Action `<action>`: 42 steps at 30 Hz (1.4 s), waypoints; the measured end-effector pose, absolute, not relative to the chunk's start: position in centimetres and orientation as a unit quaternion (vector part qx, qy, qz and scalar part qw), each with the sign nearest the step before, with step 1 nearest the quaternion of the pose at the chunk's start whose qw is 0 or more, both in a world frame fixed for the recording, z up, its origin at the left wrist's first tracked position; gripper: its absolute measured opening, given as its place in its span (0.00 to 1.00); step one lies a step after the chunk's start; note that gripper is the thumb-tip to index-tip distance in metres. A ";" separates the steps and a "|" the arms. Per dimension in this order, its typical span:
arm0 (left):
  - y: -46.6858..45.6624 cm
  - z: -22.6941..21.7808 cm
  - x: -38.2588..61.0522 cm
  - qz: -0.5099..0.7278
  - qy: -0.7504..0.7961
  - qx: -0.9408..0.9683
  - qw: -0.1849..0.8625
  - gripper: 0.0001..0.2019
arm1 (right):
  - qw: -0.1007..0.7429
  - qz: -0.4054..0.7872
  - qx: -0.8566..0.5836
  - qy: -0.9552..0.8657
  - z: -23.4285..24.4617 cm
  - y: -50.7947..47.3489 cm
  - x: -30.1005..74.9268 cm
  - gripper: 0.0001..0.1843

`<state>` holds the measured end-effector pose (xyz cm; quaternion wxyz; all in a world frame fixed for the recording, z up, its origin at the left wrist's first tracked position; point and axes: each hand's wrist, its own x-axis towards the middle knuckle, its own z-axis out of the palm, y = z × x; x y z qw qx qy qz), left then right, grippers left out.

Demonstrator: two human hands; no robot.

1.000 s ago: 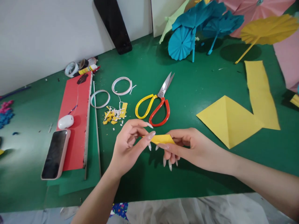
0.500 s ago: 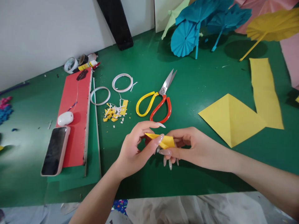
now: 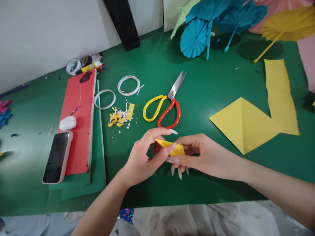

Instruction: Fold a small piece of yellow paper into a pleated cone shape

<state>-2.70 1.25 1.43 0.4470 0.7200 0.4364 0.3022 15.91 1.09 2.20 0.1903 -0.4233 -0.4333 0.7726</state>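
Between my two hands is a small folded piece of yellow paper, held just above the green table. My left hand pinches its left part, with the thumb on top and the fingers partly hidden behind. Its right end is gripped by my right hand, whose thumb presses the lower edge while other fingers curl underneath. Beyond the hands lie scissors with one yellow and one red handle, blades parted. A creased yellow paper square rests to the right, touching a yellow paper strip.
Two tape rolls and yellow and white scraps lie left of the scissors. Farther left, a phone and a white earbud case rest on a red board. Blue paper umbrellas and a yellow one stand at the back.
My hands keep their grip on the folded yellow paper, with only a slight shift of the left thumb and fingers. The whole view has moved a little.
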 end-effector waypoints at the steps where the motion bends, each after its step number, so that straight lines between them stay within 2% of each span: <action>1: 1.2 1.5 -2.7 0.300 0.436 0.717 0.453 0.16 | 0.191 0.772 -0.426 -0.432 2.2 1.0 15.9 0.07; 9: 1.3 1.6 -2.4 0.291 0.437 0.697 0.489 0.14 | 0.178 0.744 -0.445 -0.466 2.1 0.9 15.9 0.02; 26: 1.2 1.8 -2.2 0.291 0.434 0.666 0.533 0.14 | 0.183 0.750 -0.455 -0.443 1.9 0.9 15.8 0.03; 34: 1.9 1.6 -2.6 0.342 0.436 0.648 0.523 0.13 | 0.156 0.784 -0.396 -0.452 2.3 1.3 16.0 0.14; 42: 1.6 1.5 -2.4 0.335 0.428 0.664 0.514 0.14 | 0.173 0.812 -0.383 -0.405 1.8 1.0 15.8 0.14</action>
